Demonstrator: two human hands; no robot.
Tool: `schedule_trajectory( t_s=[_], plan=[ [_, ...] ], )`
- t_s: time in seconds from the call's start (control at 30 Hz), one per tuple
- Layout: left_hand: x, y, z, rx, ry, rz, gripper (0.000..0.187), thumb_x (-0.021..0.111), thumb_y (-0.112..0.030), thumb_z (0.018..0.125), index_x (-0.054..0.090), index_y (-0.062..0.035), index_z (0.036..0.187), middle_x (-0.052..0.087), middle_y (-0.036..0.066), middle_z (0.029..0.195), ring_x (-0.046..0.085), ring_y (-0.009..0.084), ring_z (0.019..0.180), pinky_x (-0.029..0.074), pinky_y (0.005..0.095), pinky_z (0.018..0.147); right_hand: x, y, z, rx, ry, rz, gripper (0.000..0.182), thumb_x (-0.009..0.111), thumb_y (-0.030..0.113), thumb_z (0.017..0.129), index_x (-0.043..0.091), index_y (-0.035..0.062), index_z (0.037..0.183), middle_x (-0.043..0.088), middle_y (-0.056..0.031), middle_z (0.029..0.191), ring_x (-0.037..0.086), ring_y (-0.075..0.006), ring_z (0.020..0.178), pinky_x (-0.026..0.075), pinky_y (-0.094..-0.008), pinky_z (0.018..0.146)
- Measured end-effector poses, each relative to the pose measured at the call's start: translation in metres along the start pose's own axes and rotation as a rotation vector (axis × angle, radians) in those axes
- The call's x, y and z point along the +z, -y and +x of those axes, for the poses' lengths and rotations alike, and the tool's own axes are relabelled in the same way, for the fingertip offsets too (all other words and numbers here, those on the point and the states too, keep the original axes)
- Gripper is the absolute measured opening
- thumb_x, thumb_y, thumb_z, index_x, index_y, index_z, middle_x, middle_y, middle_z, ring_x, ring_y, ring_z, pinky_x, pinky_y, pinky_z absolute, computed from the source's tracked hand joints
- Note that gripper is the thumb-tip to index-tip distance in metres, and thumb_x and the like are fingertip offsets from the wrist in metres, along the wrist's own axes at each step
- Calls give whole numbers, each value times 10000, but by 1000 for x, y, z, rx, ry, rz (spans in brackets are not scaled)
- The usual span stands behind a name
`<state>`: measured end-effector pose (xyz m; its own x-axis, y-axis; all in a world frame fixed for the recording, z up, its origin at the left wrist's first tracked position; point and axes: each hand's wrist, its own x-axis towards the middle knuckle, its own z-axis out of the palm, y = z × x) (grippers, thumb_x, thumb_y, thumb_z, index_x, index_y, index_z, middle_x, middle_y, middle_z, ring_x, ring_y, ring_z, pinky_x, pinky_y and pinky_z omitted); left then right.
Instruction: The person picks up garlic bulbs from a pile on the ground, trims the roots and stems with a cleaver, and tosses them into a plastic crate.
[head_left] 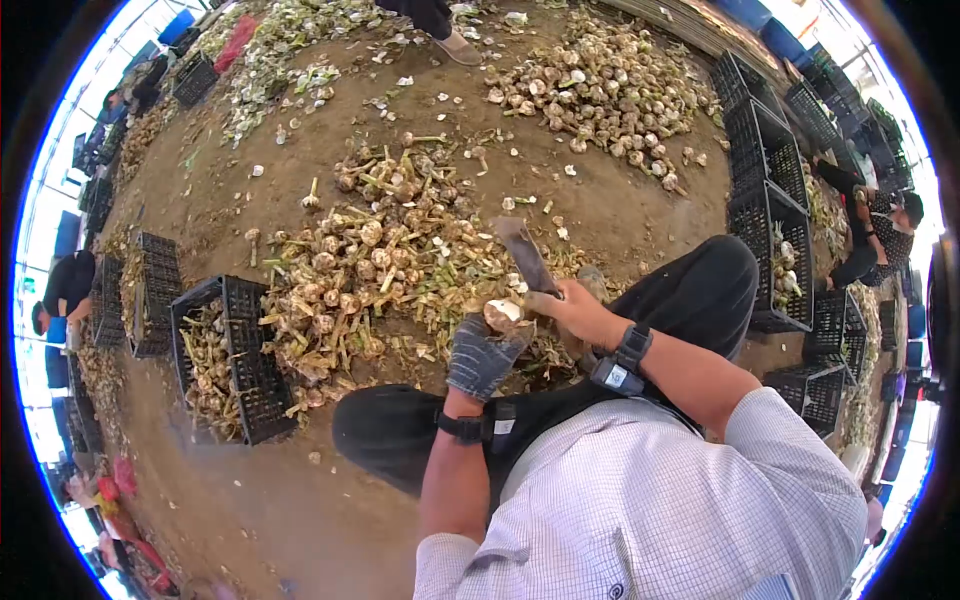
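My left hand, in a grey knitted glove, is closed round a garlic bulb whose white side faces up. My bare right hand grips a knife with a broad, dark, stained blade that points up and away from me. The thumb of that hand lies close beside the bulb. Just beyond both hands spreads a heap of garlic with stalks still on the bulbs, mixed with cut stems and leaves.
A black crate with garlic stands at my left. Stacked black crates line the right side. Another garlic pile lies farther off on the dirt floor. A person sits at the right; a shoe shows at the top.
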<state>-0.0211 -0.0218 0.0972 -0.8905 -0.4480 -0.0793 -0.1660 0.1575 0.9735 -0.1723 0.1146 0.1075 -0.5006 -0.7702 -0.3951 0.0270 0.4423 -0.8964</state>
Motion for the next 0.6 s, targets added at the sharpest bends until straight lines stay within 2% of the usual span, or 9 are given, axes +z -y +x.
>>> schedule_trajectory(
  t_s=[0.07, 0.1, 0.2, 0.3, 0.37, 0.43, 0.47, 0.53, 0.6],
  plan=[
    [7, 9, 2, 53, 61, 221, 417, 748, -214, 735, 612, -11, 1074, 673, 119, 960, 639, 282, 864, 501, 390, 786, 11, 21, -8, 12, 11, 38, 445, 626, 446, 859, 644, 24, 1001, 619, -23, 773, 520, -90, 658, 439, -279, 624],
    [11, 9, 0, 36, 45, 71, 429, 741, -226, 723, 613, -16, 1076, 664, 140, 982, 629, 301, 872, 497, 418, 773, 12, 23, -7, 65, 27, 51, 371, 675, 372, 839, 646, 37, 997, 587, 0, 729, 515, -93, 659, 440, -282, 638],
    [12, 4, -6, 367, -246, 339, 366, 708, -181, 756, 616, -22, 1073, 655, 144, 992, 624, 293, 895, 502, 407, 761, 9, 33, -12, -28, -43, 40, 313, 730, 299, 804, 631, 44, 956, 589, -20, 773, 533, -123, 692, 449, -308, 648],
    [-3, 77, 1, 17, 187, 643, 297, 662, -141, 815, 611, -13, 1078, 640, 156, 1035, 613, 283, 956, 503, 377, 812, 3, 46, -17, -276, -152, -263, 288, 764, 237, 759, 599, 38, 884, 581, -58, 829, 572, -202, 750, 463, -342, 667],
    [-3, 25, -4, -188, 137, -46, 258, 627, -116, 849, 609, -17, 1087, 638, 134, 1052, 607, 253, 976, 492, 359, 854, 7, 47, -18, -484, -130, -450, 296, 766, 221, 737, 581, 30, 866, 568, -94, 873, 575, -270, 794, 470, -371, 689],
    [-3, 23, -6, -141, 197, -236, 248, 622, -100, 858, 610, -35, 1097, 635, 97, 1064, 600, 200, 969, 497, 347, 852, 16, 45, -20, -608, -92, -491, 300, 766, 207, 709, 579, 31, 863, 535, -131, 863, 565, -345, 815, 474, -406, 712],
    [-3, 22, -6, -123, 230, -332, 245, 620, -93, 862, 611, -44, 1102, 633, 78, 1070, 597, 174, 965, 499, 341, 851, 16, 44, -22, -621, -87, -497, 308, 767, 187, 702, 570, 22, 871, 543, -132, 886, 565, -343, 835, 473, -403, 722],
    [1, 35, -6, 157, 211, 132, 257, 634, -72, 845, 617, -53, 1100, 643, 59, 1045, 600, 164, 947, 504, 341, 835, 17, 43, -26, -641, -70, -512, 327, 769, 148, 687, 553, 4, 887, 558, -134, 931, 566, -338, 875, 472, -395, 742],
    [4, 40, -7, -103, 210, -250, 289, 635, -59, 816, 621, -54, 1104, 649, 79, 1029, 604, 209, 944, 488, 350, 838, 15, 43, -30, -581, -80, -509, 285, 739, 152, 710, 555, 5, 871, 540, -151, 898, 556, -355, 837, 461, -414, 705]
  ],
)
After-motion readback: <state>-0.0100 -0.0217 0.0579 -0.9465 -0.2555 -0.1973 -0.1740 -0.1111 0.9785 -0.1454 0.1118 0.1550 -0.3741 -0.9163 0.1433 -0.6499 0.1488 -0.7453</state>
